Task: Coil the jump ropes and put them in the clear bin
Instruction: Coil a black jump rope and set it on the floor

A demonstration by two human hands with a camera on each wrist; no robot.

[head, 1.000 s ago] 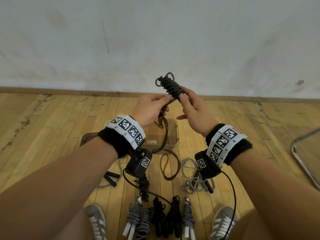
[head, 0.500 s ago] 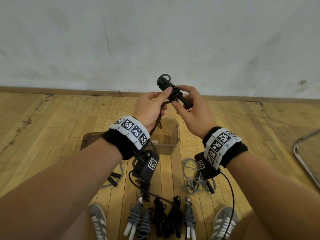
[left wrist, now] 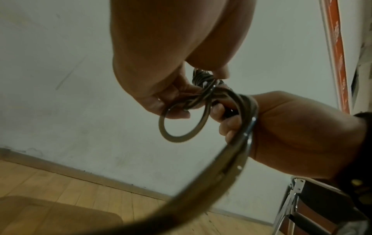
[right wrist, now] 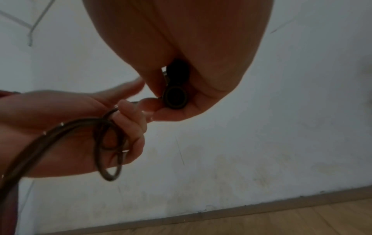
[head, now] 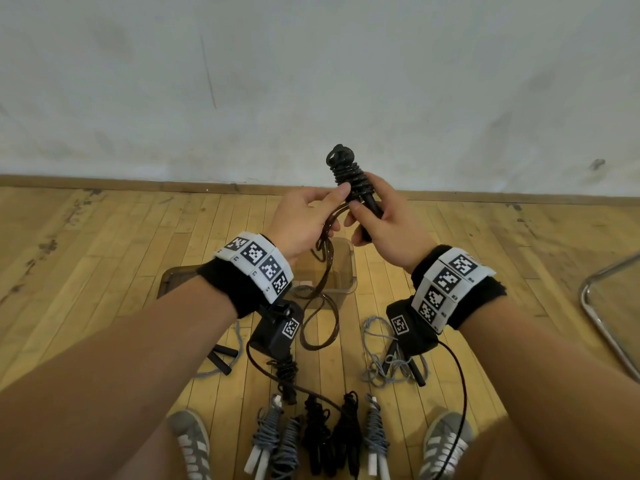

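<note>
Since a second ago the right hand [head: 388, 223] slides lower on the black jump rope [head: 349, 178] handles, tilting the wrapped bundle more upright. The left hand [head: 304, 223] draws in closer, and a longer loose loop hangs toward the clear bin [head: 349, 271].

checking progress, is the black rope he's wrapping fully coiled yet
No: a long loose tail of the black rope hangs from the left hand down past the clear bin to the floor.

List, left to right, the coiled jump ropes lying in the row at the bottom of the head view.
Grey coiled rope with white handles → second grey coiled rope → black coiled rope → second black coiled rope → grey coiled rope with white handles.
</note>
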